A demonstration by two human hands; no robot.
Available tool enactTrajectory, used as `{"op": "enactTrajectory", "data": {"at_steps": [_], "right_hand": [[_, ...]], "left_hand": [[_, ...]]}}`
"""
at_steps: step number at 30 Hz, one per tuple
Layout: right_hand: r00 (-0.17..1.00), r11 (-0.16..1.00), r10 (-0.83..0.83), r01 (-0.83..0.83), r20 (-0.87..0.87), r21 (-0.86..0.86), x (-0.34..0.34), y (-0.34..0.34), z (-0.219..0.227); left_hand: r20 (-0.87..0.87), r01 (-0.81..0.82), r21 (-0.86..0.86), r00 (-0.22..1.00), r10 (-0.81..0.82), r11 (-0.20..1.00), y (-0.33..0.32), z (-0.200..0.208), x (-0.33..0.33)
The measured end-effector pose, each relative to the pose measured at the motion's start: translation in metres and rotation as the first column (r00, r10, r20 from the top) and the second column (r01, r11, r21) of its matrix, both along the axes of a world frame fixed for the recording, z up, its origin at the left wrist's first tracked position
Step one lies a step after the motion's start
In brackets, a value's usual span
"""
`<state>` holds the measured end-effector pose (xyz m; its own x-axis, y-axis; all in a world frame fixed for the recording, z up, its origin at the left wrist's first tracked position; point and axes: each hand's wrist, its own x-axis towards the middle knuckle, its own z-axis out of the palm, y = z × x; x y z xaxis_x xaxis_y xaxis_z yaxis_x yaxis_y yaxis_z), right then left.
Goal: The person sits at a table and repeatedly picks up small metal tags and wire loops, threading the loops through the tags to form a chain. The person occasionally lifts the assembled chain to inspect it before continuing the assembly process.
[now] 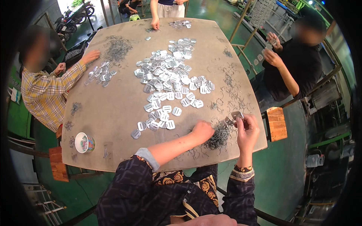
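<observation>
My right hand (248,131) pinches a flat silver metal buckle (236,114) between thumb and fingers, raised over the table's right front part. Another small metal piece (229,121) shows just left of it; whether the two are joined I cannot tell. My left hand (203,130) is closed with its fingertips down at the left edge of a dense pile of small grey wire hooks (218,138). Whatever those fingers hold is hidden. Beyond my left forearm, many slotted silver buckles (166,86) spread in a heap along the middle of the table.
The brown table (109,132) carries a paper cup (85,142) at its left front and more hooks (117,48) at the far left. A person in a plaid shirt (51,90), one in black (298,64) and one at the far edge (169,9) handle pieces. Wooden stools (276,124) flank the table.
</observation>
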<state>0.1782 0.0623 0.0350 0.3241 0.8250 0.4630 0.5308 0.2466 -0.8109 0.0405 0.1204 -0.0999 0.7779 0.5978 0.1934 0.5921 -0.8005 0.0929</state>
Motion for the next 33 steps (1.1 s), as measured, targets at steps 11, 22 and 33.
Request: {"op": "enactTrajectory", "data": {"at_steps": [11, 22, 33], "right_hand": [[0.999, 0.999, 0.038, -0.039, -0.034, -0.036, -0.025, 0.01, -0.01], [0.975, 0.978, 0.208, -0.206, 0.08, -0.039, -0.076, 0.019, 0.0], [0.786, 0.851, 0.46, -0.523, -0.413, -0.048, -0.052, 0.056, -0.03]], "left_hand": [[0.426, 0.183, -0.792, 0.849, 0.312, 0.582, 0.019, 0.081, -0.1], [0.862, 0.162, -0.251, 0.486, 0.145, 0.954, 0.005, 0.122, -0.104], [0.942, 0.322, -0.318, 0.215, 0.258, 0.892, 0.013, 0.11, -0.115]]}}
